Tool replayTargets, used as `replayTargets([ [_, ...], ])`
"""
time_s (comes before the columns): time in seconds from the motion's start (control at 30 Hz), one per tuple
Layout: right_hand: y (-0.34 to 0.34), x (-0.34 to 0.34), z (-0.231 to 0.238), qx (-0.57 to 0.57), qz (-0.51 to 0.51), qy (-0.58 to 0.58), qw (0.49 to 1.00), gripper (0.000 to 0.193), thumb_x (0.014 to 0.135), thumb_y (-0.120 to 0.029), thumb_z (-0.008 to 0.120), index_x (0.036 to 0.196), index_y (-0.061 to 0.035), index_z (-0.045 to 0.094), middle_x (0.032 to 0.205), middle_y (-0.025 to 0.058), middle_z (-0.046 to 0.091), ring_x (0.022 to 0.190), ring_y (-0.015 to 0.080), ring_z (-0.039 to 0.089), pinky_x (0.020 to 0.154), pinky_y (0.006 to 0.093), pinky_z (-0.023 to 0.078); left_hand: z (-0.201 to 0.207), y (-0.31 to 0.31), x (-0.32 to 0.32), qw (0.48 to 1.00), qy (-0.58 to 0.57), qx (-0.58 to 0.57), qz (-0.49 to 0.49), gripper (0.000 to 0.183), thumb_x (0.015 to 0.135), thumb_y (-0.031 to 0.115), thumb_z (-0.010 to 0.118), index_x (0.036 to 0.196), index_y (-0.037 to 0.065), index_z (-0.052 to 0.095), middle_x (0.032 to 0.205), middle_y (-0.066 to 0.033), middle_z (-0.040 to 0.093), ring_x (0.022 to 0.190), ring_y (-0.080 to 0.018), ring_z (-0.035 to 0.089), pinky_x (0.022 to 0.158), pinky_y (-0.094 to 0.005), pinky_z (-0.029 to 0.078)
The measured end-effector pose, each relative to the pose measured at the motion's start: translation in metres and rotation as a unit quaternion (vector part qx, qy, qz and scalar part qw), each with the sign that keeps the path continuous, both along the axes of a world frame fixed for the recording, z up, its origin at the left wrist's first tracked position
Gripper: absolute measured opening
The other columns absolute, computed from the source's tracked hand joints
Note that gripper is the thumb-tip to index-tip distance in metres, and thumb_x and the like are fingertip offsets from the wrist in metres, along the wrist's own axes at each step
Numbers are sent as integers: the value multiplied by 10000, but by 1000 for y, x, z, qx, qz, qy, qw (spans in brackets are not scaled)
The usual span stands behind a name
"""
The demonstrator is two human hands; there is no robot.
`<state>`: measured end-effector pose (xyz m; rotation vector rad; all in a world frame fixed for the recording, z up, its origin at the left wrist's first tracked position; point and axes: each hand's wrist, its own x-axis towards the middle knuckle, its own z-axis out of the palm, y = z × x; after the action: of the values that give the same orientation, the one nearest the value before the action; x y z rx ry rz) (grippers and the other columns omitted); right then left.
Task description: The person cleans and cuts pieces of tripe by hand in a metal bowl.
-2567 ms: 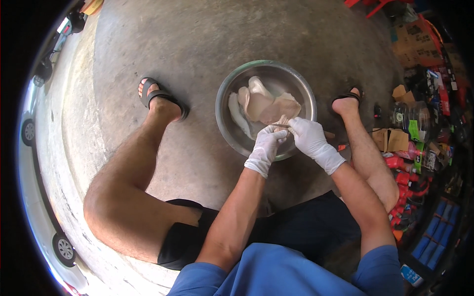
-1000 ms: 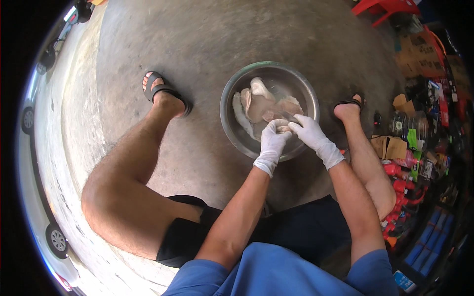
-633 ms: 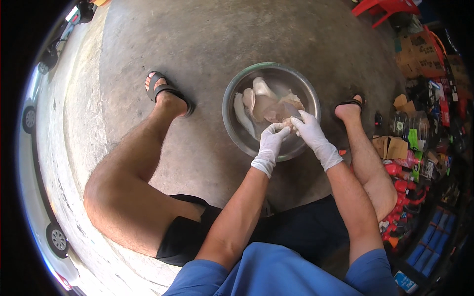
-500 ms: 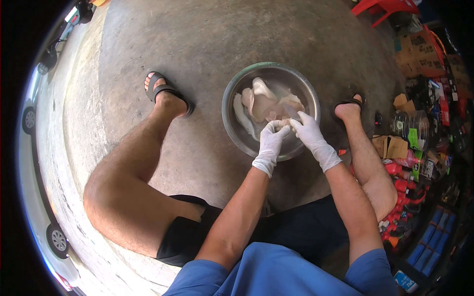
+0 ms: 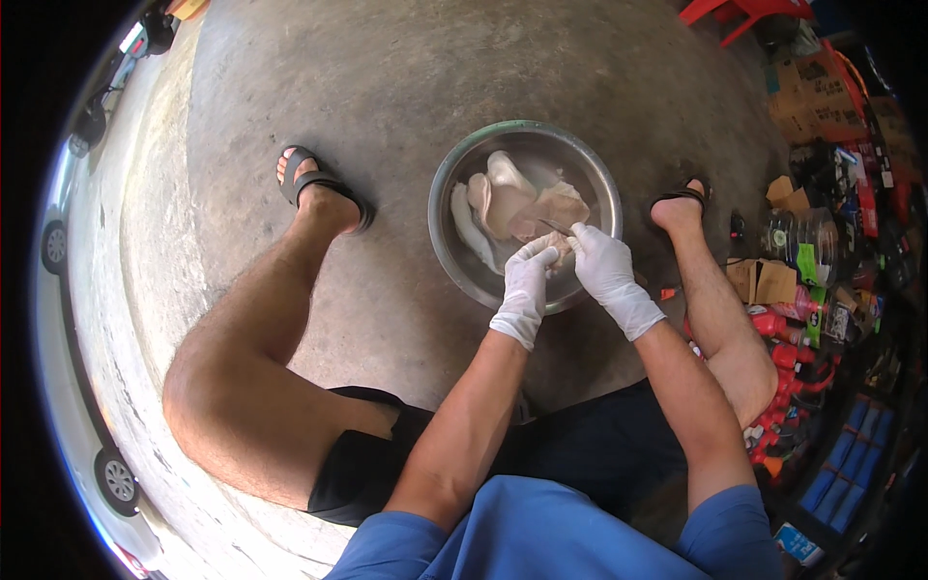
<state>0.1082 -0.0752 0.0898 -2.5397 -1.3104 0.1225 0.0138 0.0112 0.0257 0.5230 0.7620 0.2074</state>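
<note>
A round metal basin (image 5: 607, 188) stands on the floor between my feet, with several pale, fleshy pieces (image 5: 503, 203) lying in it. Some are white and smooth, others pinkish; I cannot tell what they are. Both hands wear white gloves and work over the basin's near part. My left hand (image 5: 524, 287) pinches the edge of a pinkish, fleshy piece (image 5: 553, 242). Close beside it, my right hand (image 5: 604, 266) grips a small knife (image 5: 554, 227), its narrow blade pointing left over that piece. The handle is hidden inside my fingers.
My sandalled feet (image 5: 324, 188) stand either side of the basin on a concrete floor (image 5: 387, 77). Along the right are cardboard boxes (image 5: 817, 97), red bottles (image 5: 783, 358), a clear plastic container (image 5: 817, 237) and a red stool (image 5: 744, 14). A car (image 5: 72, 387) is at far left.
The knife blade has turned from pointing away to lying leftward, seen edge-on. My right wrist has rotated slightly. My left hand keeps its pinch near the same spot.
</note>
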Motion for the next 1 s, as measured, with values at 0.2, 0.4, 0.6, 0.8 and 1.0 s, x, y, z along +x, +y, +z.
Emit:
replayTargets([
  [0.2, -2, -6, 0, -1, 17, 20, 1000, 112, 873, -176, 553, 928, -82, 577, 829, 125, 638, 764, 337, 637, 651, 452, 498, 7, 3, -4, 998, -12, -53, 19, 228, 844, 42, 589, 1056, 18, 671, 798, 3, 651, 635, -54, 538, 567, -190, 417],
  [0.4, 0, -3, 2, 8, -12, 24, 1000, 93, 867, -165, 556, 900, -79, 565, 823, 129, 639, 759, 346, 635, 643, 460, 494, 13, 1, -2, 994, 21, -86, 58, 231, 850, 50, 537, 1035, 8, 669, 771, 4, 630, 595, -62, 497, 554, -191, 399],
  [0.6, -3, 2, -3, 8, -14, 24, 1000, 95, 867, -165, 549, 902, -80, 574, 814, 134, 636, 757, 348, 634, 642, 468, 489, 4, -2, -3, 999, -5, -32, -2, 242, 881, 98, 489, 1040, 10, 649, 786, 9, 599, 628, -77, 466, 583, -209, 369],
  [0.8, 0, -6, -4, 25, 23, 29, 999, 134, 874, -181, 541, 939, -73, 590, 830, 137, 642, 765, 352, 634, 649, 470, 487, 2, -3, -5, 997, -65, -30, 34, 222, 871, 85, 507, 1010, -6, 655, 747, 6, 575, 625, -78, 468, 576, -209, 355],
  [1.0, 1, -1, -1, 1, -25, 21, 999, 123, 883, -184, 535, 919, -76, 581, 817, 130, 638, 763, 353, 632, 647, 464, 489, 6, -1, -5, 998, -29, 22, 45, 107, 886, 71, 575, 918, 27, 668, 711, 16, 591, 593, -50, 469, 554, -188, 369],
])
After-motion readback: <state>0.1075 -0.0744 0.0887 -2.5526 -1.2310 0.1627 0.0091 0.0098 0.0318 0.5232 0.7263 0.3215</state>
